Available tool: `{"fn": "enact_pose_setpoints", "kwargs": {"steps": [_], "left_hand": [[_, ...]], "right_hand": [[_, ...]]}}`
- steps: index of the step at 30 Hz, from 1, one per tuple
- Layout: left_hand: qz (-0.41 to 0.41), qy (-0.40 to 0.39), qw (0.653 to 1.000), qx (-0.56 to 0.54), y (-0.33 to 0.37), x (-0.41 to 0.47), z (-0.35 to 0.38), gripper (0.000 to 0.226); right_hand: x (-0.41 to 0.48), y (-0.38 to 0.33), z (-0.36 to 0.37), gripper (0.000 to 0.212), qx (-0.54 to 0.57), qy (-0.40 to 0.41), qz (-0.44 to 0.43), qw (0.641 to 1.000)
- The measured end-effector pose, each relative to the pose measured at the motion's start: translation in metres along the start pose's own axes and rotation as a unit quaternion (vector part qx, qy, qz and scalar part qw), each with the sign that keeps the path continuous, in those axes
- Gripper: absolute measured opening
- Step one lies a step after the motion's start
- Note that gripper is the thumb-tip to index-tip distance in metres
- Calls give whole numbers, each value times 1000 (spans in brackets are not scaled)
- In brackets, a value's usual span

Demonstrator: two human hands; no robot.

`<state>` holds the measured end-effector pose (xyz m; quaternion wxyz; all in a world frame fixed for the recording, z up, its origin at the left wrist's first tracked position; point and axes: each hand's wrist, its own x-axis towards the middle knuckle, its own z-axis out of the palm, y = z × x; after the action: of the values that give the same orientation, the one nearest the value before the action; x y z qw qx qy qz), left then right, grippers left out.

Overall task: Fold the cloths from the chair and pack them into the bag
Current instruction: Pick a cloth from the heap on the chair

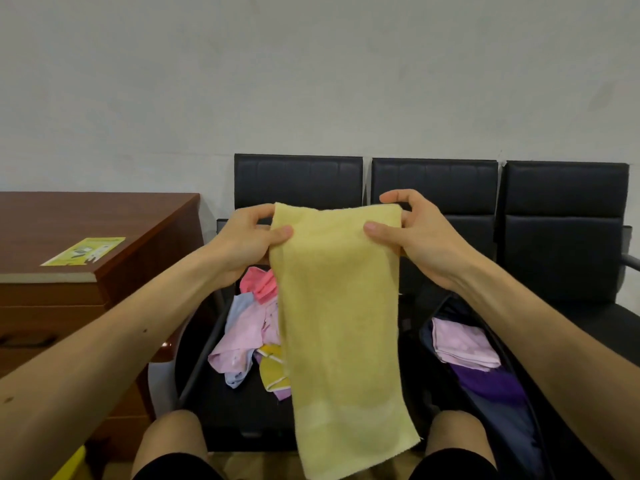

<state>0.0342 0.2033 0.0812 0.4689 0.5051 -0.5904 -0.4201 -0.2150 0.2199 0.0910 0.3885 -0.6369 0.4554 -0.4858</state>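
Observation:
A long yellow towel [341, 323] hangs lengthwise in front of me, held up by its top edge. My left hand [242, 242] pinches the top left corner and my right hand [412, 233] pinches the top right corner. Behind the towel, a heap of loose cloths [247, 329] in pink, light blue and yellow lies on the black chair seat [235, 407]. To the right, an open dark bag [512, 420] holds a folded pink cloth [462, 346] on top of a purple one [491, 382].
A row of black padded chairs [561, 216] stands against the white wall. A brown wooden desk [69, 237] with a yellow-green leaflet [85, 251] is at the left. My knees [173, 441] show at the bottom of the view.

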Motion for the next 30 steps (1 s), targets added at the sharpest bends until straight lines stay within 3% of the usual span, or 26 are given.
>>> {"fn": "enact_pose_setpoints", "kwargs": {"steps": [4,6,8,11,13,16,19,22,26,30], "left_hand": [[27,3,993,112,3,7,-1,28],[10,13,990,139,1,12,-1,24],[-10,38,986,163,-4,18,-1,32],[-16,68,985,156,-9,24,-2,43],[-19,53,995,81,-6,23,-3,25],[-26,6,999,19,-2,21,-7,21],[-7,-52,999,12,-2,20,-12,41],[36,-60,989,133,-3,20,-10,48],[118,-36,945,303,-8,20,-4,39],[173,-7,914,368,-14,21,4,22]], "right_hand": [[2,-1,-5,70,-125,-17,-40,991],[4,1,-4,70,-258,-10,-53,965],[9,3,-2,66,-323,-26,-20,946],[21,5,-4,51,-220,-55,81,971],[24,5,-5,38,-58,-70,125,988],[24,7,-6,30,27,-101,108,989],[22,5,-6,37,-76,-128,83,985],[22,5,-5,40,-201,-111,50,972],[22,7,-3,33,-393,-67,-28,917],[21,10,-2,23,-447,-64,-35,892]]}}
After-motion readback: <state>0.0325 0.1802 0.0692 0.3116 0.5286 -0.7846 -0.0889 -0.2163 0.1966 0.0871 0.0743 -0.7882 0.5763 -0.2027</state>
